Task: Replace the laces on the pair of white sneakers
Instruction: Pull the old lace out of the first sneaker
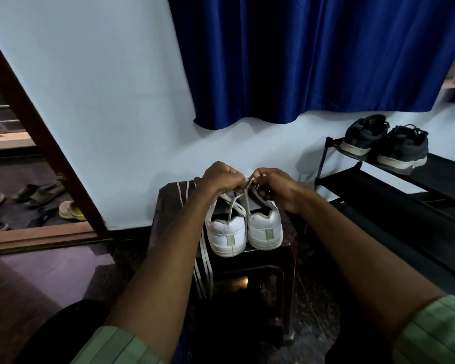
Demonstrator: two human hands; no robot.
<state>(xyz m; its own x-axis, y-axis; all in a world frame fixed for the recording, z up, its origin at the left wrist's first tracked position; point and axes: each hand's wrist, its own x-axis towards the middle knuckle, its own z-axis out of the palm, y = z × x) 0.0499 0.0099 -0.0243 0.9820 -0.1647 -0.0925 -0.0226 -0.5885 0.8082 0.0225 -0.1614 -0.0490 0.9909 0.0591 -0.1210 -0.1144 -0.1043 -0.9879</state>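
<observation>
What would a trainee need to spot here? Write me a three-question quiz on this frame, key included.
1. True or false: the white sneakers stand on the black shoe rack.
2. Which lies draped over the stool's left side? A) loose white laces B) a sock C) a cloth
3. Fill in: both the left hand and the right hand pinch a ____ above the sneakers.

Key
1. False; they stand on the dark stool.
2. A
3. lace
</observation>
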